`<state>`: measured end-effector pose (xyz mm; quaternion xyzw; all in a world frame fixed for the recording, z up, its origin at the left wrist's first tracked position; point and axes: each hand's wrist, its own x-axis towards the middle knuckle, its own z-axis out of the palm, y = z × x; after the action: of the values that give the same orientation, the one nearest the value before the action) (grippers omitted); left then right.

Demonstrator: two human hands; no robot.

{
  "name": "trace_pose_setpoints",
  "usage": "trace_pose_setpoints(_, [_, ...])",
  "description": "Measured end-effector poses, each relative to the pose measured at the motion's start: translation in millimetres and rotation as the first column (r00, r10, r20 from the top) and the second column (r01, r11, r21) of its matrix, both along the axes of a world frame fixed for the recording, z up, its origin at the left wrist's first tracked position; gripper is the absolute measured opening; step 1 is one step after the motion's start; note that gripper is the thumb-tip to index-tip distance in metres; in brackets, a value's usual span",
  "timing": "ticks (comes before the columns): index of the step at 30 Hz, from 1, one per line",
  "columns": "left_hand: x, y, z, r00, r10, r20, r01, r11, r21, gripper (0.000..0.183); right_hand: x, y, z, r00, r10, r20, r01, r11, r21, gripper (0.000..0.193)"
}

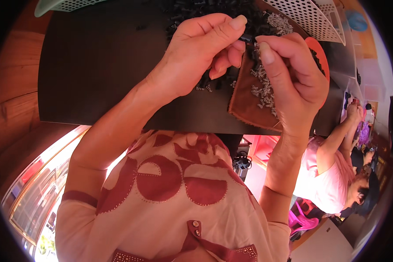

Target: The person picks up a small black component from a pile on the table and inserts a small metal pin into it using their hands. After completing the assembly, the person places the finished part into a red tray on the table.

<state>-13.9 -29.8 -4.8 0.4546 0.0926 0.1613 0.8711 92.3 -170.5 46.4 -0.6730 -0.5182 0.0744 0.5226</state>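
Observation:
Above the dark table, my left hand (209, 48) is closed in a pinch on a small black plastic part (246, 38), whose end points toward the other hand. Close by, my right hand (294, 72) has thumb and forefinger pressed together, with what looks like a small metal coil spring (256, 45) at the tips. Just how far the spring sits between the fingers is hard to make out. Beneath the right hand lies a brown cloth (249, 105) with several loose springs (263, 92) scattered over it. A heap of black plastic parts (192, 15) spreads behind the hands.
A white perforated basket (310, 17) stands at the back right, beside another cluster of springs (279, 22). An orange bowl (321, 54) with black parts is partly behind my right hand. A pale green basket (61, 5) sits far left. Another person (332, 170) works at the right.

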Motion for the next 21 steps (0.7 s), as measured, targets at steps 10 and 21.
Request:
trace_pose_setpoints(10, [0,-4,0,1.0,-0.009,-0.018,0.009,1.0,0.025,0.032,1,7,-12,0.996,-0.036,0.077,0.032,0.998,0.061,0.008])
trace_pose_setpoints(21, [1,-3,0,1.0,0.013,-0.009,-0.013,0.997,-0.078,0.031,-6,12,-19,0.917,-0.112,0.384,0.085,0.993,0.086,0.022])
